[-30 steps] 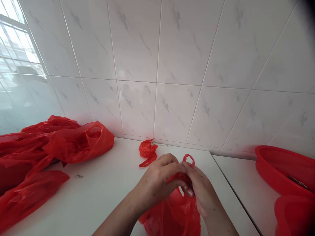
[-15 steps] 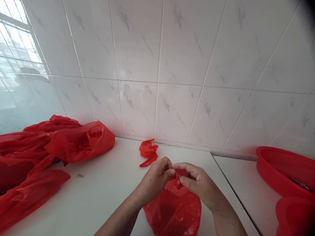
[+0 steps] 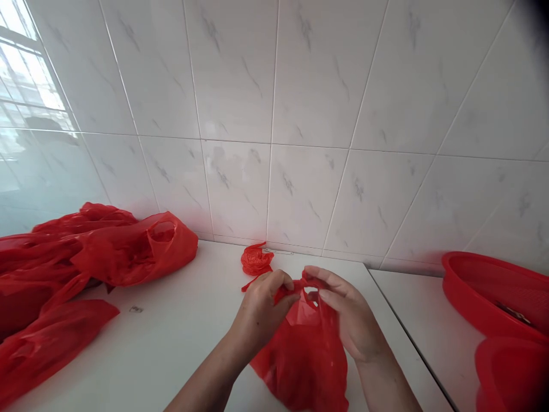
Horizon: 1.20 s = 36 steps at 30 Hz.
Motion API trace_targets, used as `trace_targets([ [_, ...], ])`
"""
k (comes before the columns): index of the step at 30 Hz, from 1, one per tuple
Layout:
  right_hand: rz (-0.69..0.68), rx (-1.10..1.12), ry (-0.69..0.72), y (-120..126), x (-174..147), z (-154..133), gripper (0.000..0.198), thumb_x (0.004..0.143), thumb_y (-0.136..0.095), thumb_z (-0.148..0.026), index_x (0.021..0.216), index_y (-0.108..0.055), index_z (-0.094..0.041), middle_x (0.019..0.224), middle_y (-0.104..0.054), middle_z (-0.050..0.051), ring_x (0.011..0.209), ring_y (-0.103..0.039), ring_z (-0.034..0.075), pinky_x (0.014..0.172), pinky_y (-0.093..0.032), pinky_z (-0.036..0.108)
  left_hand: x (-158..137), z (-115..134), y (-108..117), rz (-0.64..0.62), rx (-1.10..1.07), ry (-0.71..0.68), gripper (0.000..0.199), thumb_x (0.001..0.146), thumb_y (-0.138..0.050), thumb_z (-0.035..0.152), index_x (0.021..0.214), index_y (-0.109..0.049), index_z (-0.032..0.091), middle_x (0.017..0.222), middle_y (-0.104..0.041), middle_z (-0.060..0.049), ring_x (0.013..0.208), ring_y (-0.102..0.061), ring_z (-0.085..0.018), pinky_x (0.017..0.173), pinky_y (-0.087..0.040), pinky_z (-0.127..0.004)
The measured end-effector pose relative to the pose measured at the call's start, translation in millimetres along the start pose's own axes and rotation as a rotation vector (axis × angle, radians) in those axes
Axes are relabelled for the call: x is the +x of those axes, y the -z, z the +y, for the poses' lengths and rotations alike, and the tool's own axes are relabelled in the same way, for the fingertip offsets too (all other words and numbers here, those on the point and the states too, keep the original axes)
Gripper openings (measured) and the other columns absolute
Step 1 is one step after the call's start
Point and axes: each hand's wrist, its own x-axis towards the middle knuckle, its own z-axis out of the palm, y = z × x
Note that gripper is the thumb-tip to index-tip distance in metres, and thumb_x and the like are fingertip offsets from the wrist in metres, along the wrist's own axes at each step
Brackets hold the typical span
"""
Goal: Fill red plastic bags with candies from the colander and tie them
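Both of my hands grip the top of a red plastic bag (image 3: 306, 355) above the white table. My left hand (image 3: 263, 303) has its thumb and fingers closed on one side of the bunched top. With thumb and forefinger my right hand (image 3: 343, 303) pinches the other side, and a small gap shows in the plastic between the hands. The bag hangs down toward me, its lower end cut off by the frame. Just beyond my left hand lies a knotted red bag (image 3: 256, 260), partly hidden by that hand.
A heap of red plastic bags (image 3: 128, 246) covers the left side of the white table (image 3: 171, 343). On the right stand a red basket (image 3: 467, 297) and a second red container (image 3: 510, 372), past a seam in the tabletop. A tiled wall (image 3: 240, 189) closes off the back.
My hands have spread slightly apart, stretching the bag's top between them. The right hand has risen a little, and a gap now shows in the plastic. The view has shifted slightly.
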Motion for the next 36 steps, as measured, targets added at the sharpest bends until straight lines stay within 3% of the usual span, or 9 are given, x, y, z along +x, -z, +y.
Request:
trace_targets([
  [4,-0.022,0.121,0.075,-4.8,7.4,0.4,0.041,0.083,-0.066,-0.037,0.122,-0.060,-0.025,0.128,-0.056,0.006,0.121,-0.047,0.021,0.100,-0.040,0.034,3.5,-3.9,8.3,0.128,0.141,-0.158,0.012,0.084,-0.053,0.017,0.074,-0.049,0.022,0.072,-0.057,0.003,0.071,-0.051,-0.014,0.065,-0.039,-0.025],
  [9,0.044,0.364,0.031,21.7,37.6,24.5,0.027,0.075,-0.074,-0.029,0.101,-0.066,-0.023,0.094,-0.065,0.000,0.087,-0.059,0.012,0.079,-0.050,0.024,0.7,-23.5,25.3,0.168,0.232,-0.250,0.014,0.083,-0.053,0.012,0.074,-0.048,0.021,0.096,-0.061,-0.002,0.090,-0.055,-0.017,0.077,-0.043,-0.029],
  [14,0.364,0.316,-0.144,86.9,61.4,69.5,0.021,0.067,-0.074,-0.013,0.081,-0.060,-0.020,0.074,-0.060,-0.002,0.066,-0.058,0.009,0.063,-0.053,0.019,-29.2,-65.0,54.0,-0.016,0.326,-0.075,0.014,0.083,-0.052,0.014,0.073,-0.045,0.022,0.093,-0.061,-0.002,0.089,-0.056,-0.018,0.078,-0.043,-0.031],
  [18,0.422,0.169,-0.211,118.4,65.1,107.7,0.025,0.062,-0.077,-0.012,0.081,-0.061,-0.017,0.071,-0.060,0.000,0.060,-0.058,0.011,0.055,-0.053,0.020,-58.6,-87.7,66.2,-0.179,0.346,0.142,0.012,0.083,-0.051,0.018,0.073,-0.046,0.022,0.083,-0.059,0.001,0.077,-0.055,-0.017,0.070,-0.043,-0.029],
  [24,0.541,-0.088,-0.187,133.3,65.1,130.7,0.039,0.064,-0.078,-0.039,0.093,-0.062,-0.018,0.083,-0.063,0.001,0.067,-0.060,0.014,0.055,-0.054,0.023,-64.9,-84.4,71.9,-0.082,0.227,0.223,0.010,0.085,-0.053,0.032,0.092,-0.056,0.025,0.105,-0.061,-0.003,0.092,-0.059,-0.020,0.072,-0.047,-0.029],
  [30,0.513,-0.307,-0.181,128.7,60.8,133.8,0.040,0.067,-0.072,-0.046,0.093,-0.064,-0.017,0.080,-0.064,0.002,0.072,-0.061,0.017,0.060,-0.053,0.024,-36.4,-58.0,27.0,0.076,0.129,0.019,0.012,0.082,-0.056,0.020,0.093,-0.061,0.022,0.114,-0.059,-0.008,0.107,-0.056,-0.021,0.092,-0.046,-0.038],
  [32,0.474,-0.434,-0.187,128.9,60.2,137.2,0.039,0.070,-0.068,-0.046,0.095,-0.065,-0.017,0.078,-0.065,0.003,0.072,-0.061,0.018,0.061,-0.052,0.026,-28.6,-56.3,-0.1,-0.028,0.146,-0.021,0.032,0.076,-0.063,0.021,0.108,-0.060,0.024,0.132,-0.051,-0.010,0.120,-0.048,-0.025,0.096,-0.045,-0.041],
  [34,0.442,-0.550,-0.192,132.5,61.5,141.5,0.039,0.072,-0.063,-0.046,0.099,-0.065,-0.018,0.080,-0.067,0.003,0.073,-0.063,0.019,0.064,-0.053,0.028,-25.1,-61.7,-24.0,-0.207,0.196,-0.069,0.072,0.064,-0.075,0.028,0.131,-0.047,0.028,0.148,-0.035,-0.011,0.130,-0.037,-0.034,0.096,-0.044,-0.048],
  [36,0.432,-0.586,-0.195,137.7,64.0,145.4,0.042,0.070,-0.061,-0.048,0.101,-0.064,-0.019,0.084,-0.068,0.004,0.076,-0.064,0.021,0.066,-0.054,0.029,-27.5,-71.6,-38.6,-0.363,0.264,-0.078,0.090,0.059,-0.076,0.024,0.140,-0.036,0.032,0.150,-0.032,-0.012,0.126,-0.042,-0.038,0.091,-0.046,-0.050],
])
